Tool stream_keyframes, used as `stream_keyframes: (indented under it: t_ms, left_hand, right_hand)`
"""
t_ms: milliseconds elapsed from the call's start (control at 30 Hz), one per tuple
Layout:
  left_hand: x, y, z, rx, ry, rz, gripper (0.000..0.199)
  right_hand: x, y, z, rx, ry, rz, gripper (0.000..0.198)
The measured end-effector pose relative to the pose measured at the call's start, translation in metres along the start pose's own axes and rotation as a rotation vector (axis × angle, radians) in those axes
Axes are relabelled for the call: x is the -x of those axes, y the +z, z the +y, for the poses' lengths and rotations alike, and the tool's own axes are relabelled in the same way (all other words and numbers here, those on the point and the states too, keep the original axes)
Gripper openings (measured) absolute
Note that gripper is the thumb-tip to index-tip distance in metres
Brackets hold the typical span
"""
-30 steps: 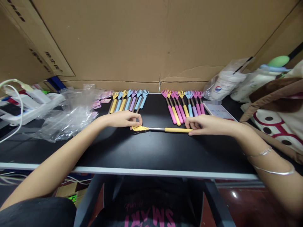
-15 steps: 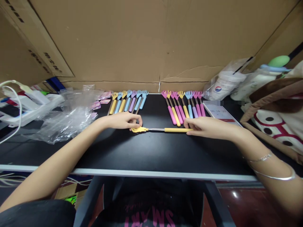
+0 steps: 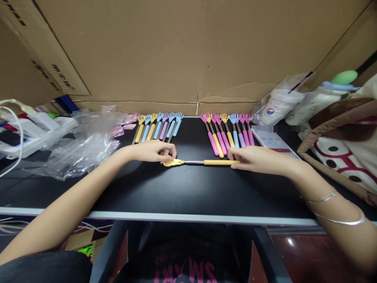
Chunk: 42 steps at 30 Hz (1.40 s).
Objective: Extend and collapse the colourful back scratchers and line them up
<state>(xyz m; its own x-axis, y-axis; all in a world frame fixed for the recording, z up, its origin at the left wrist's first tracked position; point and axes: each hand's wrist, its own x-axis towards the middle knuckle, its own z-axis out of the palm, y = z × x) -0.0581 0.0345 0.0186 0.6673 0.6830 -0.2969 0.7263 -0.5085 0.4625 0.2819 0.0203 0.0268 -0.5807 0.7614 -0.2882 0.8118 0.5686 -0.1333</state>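
Note:
A yellow back scratcher (image 3: pixel 220 162) lies crosswise above the black table, its metal rod showing between the claw head and the handle. My left hand (image 3: pixel 154 151) pinches the claw head at the left end. At the other end, my right hand (image 3: pixel 250 158) grips the tip of the yellow handle. Behind my left hand is a row of back scratchers (image 3: pixel 158 129) in yellow, blue and purple, claws pointing away. A second row of back scratchers (image 3: pixel 216 143), pink, yellow, blue and purple, lies behind my right hand.
Clear plastic bags (image 3: pixel 85 149) and a white power strip (image 3: pixel 44 135) lie on the left. To the right are a phone (image 3: pixel 273 140), a bagged cup (image 3: pixel 278 106), a bottle (image 3: pixel 330 98) and a cloth bag (image 3: pixel 347 153). A cardboard wall (image 3: pixel 147 51) stands behind.
Both hands hold the yellow back scratcher in nearly the same place as before. The whole view has shifted very slightly; nothing else visibly differs.

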Motion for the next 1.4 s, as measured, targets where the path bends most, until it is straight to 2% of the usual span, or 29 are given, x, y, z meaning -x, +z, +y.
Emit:
stream_keyframes:
  t_ms: [400, 867, 1400]
  left_hand:
    - [-0.0008, 0.0012, -0.0007, 0.001, 0.014, 0.008, 0.030]
    - [-0.0015, 0.0020, -0.0036, -0.005, 0.030, 0.008, 0.028]
    - [-0.0013, 0.0020, -0.0024, -0.008, 0.023, 0.025, 0.027]
  right_hand:
    - [0.0005, 0.0017, 0.0013, 0.008, -0.014, 0.013, 0.023]
    - [-0.0004, 0.0023, 0.0023, 0.006, -0.023, 0.020, 0.022]
    - [-0.0022, 0.0032, 0.0018, 0.019, -0.023, 0.027, 0.030]
